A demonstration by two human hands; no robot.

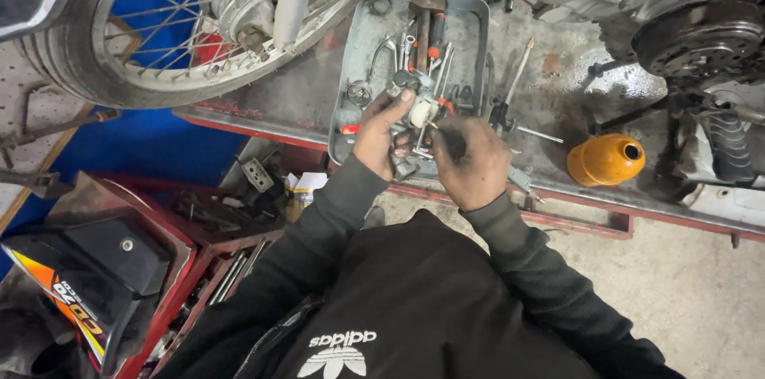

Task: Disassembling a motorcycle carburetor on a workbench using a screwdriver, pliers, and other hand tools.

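Note:
My left hand (381,133) grips a small grey metal part with a whitish round piece (422,112) on it, held over the near edge of a grey metal tray (355,52). My right hand (472,162) is closed beside it, pinching something thin against that part; what it pinches is hidden by the fingers. Both hands are grimy and touch each other over the tray. The tray holds a hammer (425,16), spanners (406,52) and several small tools.
A spoked motorcycle wheel (191,20) stands at the upper left on a red-edged metal stand (558,100). An engine (677,4) is at the upper right, an orange plastic bottle (606,160) lies below it. A red toolbox (207,227) sits lower left.

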